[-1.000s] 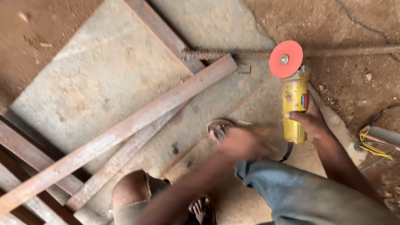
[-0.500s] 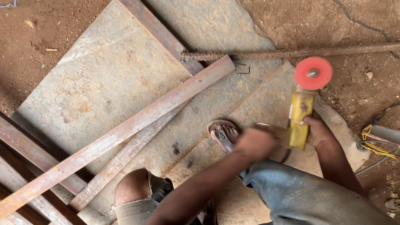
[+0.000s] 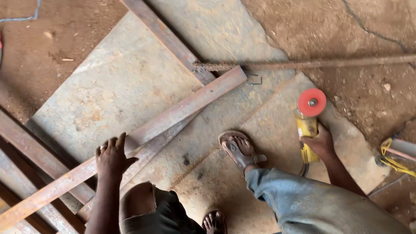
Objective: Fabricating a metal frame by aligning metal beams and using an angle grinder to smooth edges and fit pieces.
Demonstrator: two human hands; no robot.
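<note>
My left hand (image 3: 112, 157) reaches forward and down, palm flat, fingers spread and pointing away from me. My right hand (image 3: 320, 142) is out to the side, arm extended, fingers curled tight in a closed grip.

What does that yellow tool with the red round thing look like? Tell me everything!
The angle grinder has a yellow body that looks like plastic and a flat red disc with a small metal hub in its middle. It points away from the person, disc face up, low over the grey metal sheet. The right hand grips its rear end. A dark cord leaves its back end.
</note>
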